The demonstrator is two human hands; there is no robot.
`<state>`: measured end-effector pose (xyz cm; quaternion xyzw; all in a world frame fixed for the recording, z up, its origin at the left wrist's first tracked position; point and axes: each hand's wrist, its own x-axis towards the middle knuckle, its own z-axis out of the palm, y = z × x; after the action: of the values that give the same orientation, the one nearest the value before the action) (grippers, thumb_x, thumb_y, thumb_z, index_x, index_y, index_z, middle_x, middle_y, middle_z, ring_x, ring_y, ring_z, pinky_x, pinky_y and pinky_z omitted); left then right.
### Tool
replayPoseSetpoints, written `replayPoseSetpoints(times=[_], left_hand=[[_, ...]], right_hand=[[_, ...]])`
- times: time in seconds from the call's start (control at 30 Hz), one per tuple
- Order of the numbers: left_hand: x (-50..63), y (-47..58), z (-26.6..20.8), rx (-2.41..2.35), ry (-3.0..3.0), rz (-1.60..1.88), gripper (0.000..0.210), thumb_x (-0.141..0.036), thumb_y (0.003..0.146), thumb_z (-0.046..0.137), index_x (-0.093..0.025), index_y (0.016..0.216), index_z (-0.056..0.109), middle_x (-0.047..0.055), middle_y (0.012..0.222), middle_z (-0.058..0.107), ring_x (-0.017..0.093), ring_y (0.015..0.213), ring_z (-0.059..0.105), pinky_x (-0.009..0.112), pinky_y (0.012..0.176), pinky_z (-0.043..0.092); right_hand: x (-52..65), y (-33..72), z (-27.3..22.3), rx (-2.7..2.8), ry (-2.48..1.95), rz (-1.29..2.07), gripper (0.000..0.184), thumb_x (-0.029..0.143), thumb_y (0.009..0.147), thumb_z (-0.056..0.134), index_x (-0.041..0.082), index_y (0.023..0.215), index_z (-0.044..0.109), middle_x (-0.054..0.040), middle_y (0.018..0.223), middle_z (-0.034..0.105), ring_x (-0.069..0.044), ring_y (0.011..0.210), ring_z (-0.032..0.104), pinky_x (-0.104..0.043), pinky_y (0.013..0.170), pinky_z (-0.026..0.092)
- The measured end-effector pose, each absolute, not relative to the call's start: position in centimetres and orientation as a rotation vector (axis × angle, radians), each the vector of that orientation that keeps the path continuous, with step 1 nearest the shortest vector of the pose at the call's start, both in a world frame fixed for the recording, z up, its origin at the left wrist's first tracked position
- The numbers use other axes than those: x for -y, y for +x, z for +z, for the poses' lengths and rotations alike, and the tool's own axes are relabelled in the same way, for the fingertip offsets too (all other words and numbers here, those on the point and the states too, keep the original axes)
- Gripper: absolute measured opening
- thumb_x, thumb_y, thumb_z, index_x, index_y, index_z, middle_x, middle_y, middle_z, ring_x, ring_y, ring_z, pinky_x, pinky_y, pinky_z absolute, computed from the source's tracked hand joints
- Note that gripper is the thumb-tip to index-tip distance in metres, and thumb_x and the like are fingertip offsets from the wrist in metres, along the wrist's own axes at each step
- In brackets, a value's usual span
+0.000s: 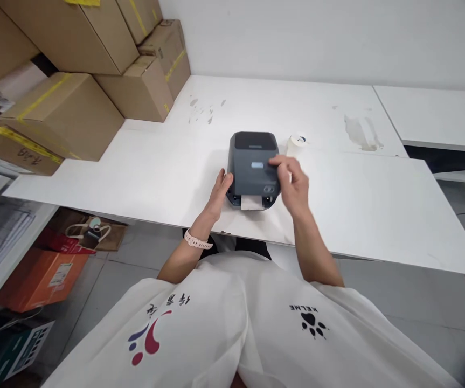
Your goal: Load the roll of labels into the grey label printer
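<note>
A dark grey label printer [252,175] stands on the white table in front of me. A white paper strip [252,202] sticks out at its front, below the lid. My left hand [218,195] lies along the printer's left side, fingers straight and nothing in them. Over the right side is my right hand [292,182], its index finger stretched onto the lid near the light-blue panel [257,165]. The other fingers of that hand are loosely bent, and its thumb is mostly hidden. Behind the printer to the right sits a small white paper roll [296,143].
Cardboard boxes [70,116] with yellow tape are stacked on the table's left end. The white table [361,210] has worn patches near the back wall. An orange box [42,277] and a paper bag [113,237] are below at left.
</note>
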<state>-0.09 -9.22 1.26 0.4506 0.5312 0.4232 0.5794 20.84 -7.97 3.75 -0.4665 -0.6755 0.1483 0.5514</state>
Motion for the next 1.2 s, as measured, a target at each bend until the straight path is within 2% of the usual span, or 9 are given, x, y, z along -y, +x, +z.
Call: replayPoseSetpoints(times=[0.1,0.2,0.33,0.6,0.7,0.8,0.93,1.07,1.2], left_hand=[[8.9,0.9,1.8,-1.222,1.033,1.025,0.093,-0.068,0.085,0.059,-0.028,0.16,0.021,0.006,0.171,0.022,0.028,0.157,0.024,0.039,0.121,0.035],[8.9,1.6,1.5,-1.219,1.057,1.054,0.092,-0.055,0.081,0.072,-0.026,0.156,0.027,0.01,0.164,0.035,0.03,0.15,0.037,0.039,0.117,0.04],[8.8,1.9,0.9,-1.14,1.122,1.136,0.075,-0.05,0.081,0.071,-0.023,0.145,0.042,0.011,0.149,0.053,0.029,0.138,0.051,0.039,0.112,0.044],[11.6,1.6,-0.3,-1.424,1.152,1.211,0.069,-0.055,0.082,0.069,-0.025,0.14,0.046,0.011,0.146,0.052,0.026,0.131,0.052,0.036,0.104,0.045],[14.8,1.8,-1.1,-1.631,1.095,1.238,0.04,-0.056,0.082,0.068,-0.021,0.102,0.065,0.007,0.105,0.067,0.019,0.098,0.061,0.033,0.086,0.049],[16.2,2.6,-1.1,-1.356,1.02,0.984,0.042,-0.06,0.079,0.067,-0.019,0.068,0.064,0.002,0.071,0.063,0.014,0.068,0.054,0.029,0.063,0.042],[15.2,3.7,-0.2,-1.174,0.766,0.918,0.038,-0.054,0.069,0.077,-0.018,0.065,0.069,0.003,0.065,0.065,0.009,0.054,0.045,0.029,0.053,0.033],[14.7,3.6,0.1,-1.215,0.839,0.971,0.034,-0.049,0.07,0.077,-0.019,0.058,0.069,0.001,0.059,0.063,0.009,0.053,0.044,0.029,0.055,0.034],[15.1,3.0,-0.3,-1.212,0.965,0.942,0.034,-0.052,0.073,0.075,-0.019,0.062,0.071,0.001,0.061,0.065,0.01,0.053,0.047,0.028,0.054,0.035]], right_hand=[[10.3,19.8,1.2,1.678,-1.124,0.271,0.031,0.039,0.105,0.042,0.024,0.114,0.068,-0.0093,0.122,0.071,-0.026,0.13,0.059,-0.048,0.112,0.046],[10.4,19.2,-0.2,1.703,-1.174,0.229,0.034,0.034,0.106,0.035,0.026,0.121,0.064,-0.0095,0.128,0.069,-0.026,0.137,0.053,-0.051,0.115,0.043],[9.9,18.6,-1.0,1.67,-1.225,0.199,0.038,0.031,0.106,0.028,0.028,0.124,0.061,-0.009,0.13,0.067,-0.026,0.138,0.052,-0.052,0.116,0.04],[9.9,18.1,-1.5,1.649,-1.257,0.135,0.043,0.033,0.106,0.021,0.026,0.123,0.06,-0.0109,0.128,0.066,-0.027,0.138,0.052,-0.053,0.115,0.04],[9.9,18.2,-1.4,1.637,-1.232,0.178,0.042,0.033,0.106,0.023,0.026,0.124,0.061,-0.0105,0.129,0.066,-0.027,0.138,0.051,-0.053,0.116,0.039],[9.8,18.2,-1.4,1.631,-1.21,0.174,0.043,0.033,0.106,0.022,0.026,0.122,0.061,-0.0107,0.129,0.066,-0.026,0.139,0.051,-0.052,0.116,0.038],[10.0,18.2,-1.2,1.632,-1.212,0.189,0.043,0.036,0.107,0.023,0.025,0.121,0.062,-0.0111,0.129,0.066,-0.026,0.138,0.051,-0.052,0.117,0.038],[10.6,18.7,-0.7,1.719,-1.213,0.224,0.047,0.043,0.107,0.024,0.027,0.12,0.066,-0.0098,0.135,0.062,-0.027,0.143,0.045,-0.051,0.117,0.037],[10.9,19.2,0.3,1.885,-1.338,0.056,0.042,0.043,0.107,0.031,0.033,0.119,0.069,-0.0043,0.14,0.062,-0.028,0.143,0.045,-0.058,0.122,0.021]])
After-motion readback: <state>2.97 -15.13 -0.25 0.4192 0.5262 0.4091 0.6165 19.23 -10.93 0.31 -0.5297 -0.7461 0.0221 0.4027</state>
